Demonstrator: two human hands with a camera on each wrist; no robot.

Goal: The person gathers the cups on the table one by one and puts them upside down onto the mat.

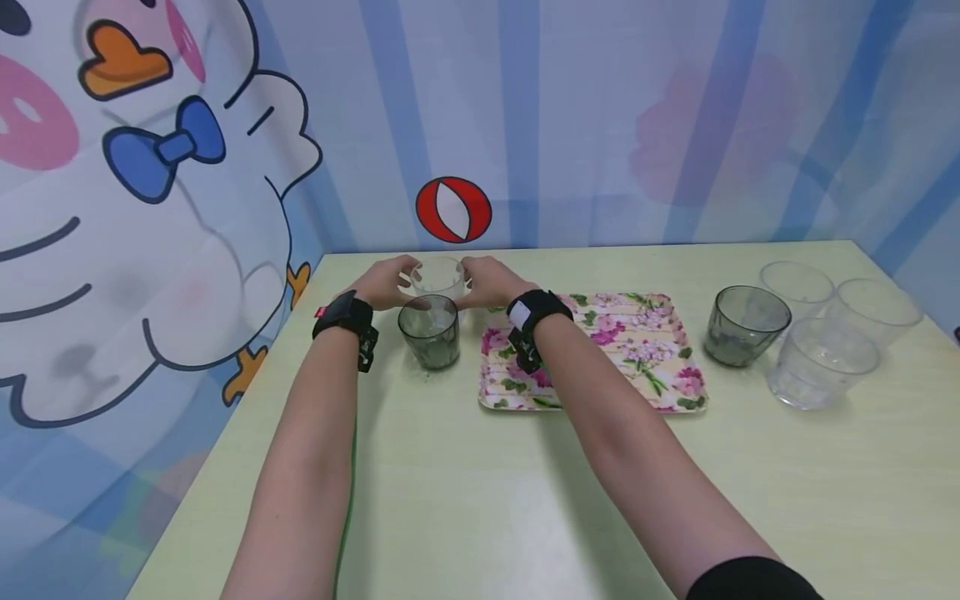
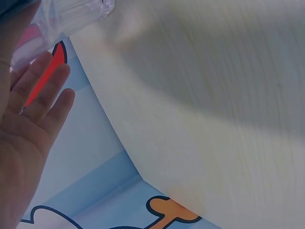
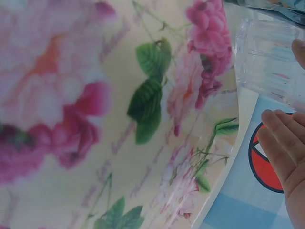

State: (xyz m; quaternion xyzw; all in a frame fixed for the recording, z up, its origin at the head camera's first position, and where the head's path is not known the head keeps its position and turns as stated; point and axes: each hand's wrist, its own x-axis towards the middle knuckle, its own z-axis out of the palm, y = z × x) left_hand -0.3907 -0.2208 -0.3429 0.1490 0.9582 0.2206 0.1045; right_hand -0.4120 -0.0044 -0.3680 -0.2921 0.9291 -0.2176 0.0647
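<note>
A clear glass [image 1: 437, 279] stands near the table's back edge, between my two hands. My left hand [image 1: 385, 282] is at its left side and my right hand [image 1: 491, 282] at its right, thumbs toward me. In the left wrist view the left fingers [image 2: 45, 93] are extended beside the glass. The right fingers [image 3: 281, 138] look straight in the right wrist view, with the thumb [image 3: 299, 51] overlapping the glass. Just in front stands a grey tinted glass [image 1: 430, 333], upright, hiding part of the clear one.
A flowered tray [image 1: 517, 400] lies right of the glasses, partly under my right forearm. Farther right stand another grey glass [image 1: 742, 329] and three clear glasses, the nearest clear glass [image 1: 821, 371] in front. A patterned cloth backdrop [image 1: 570, 125] rises behind the table [image 1: 465, 500].
</note>
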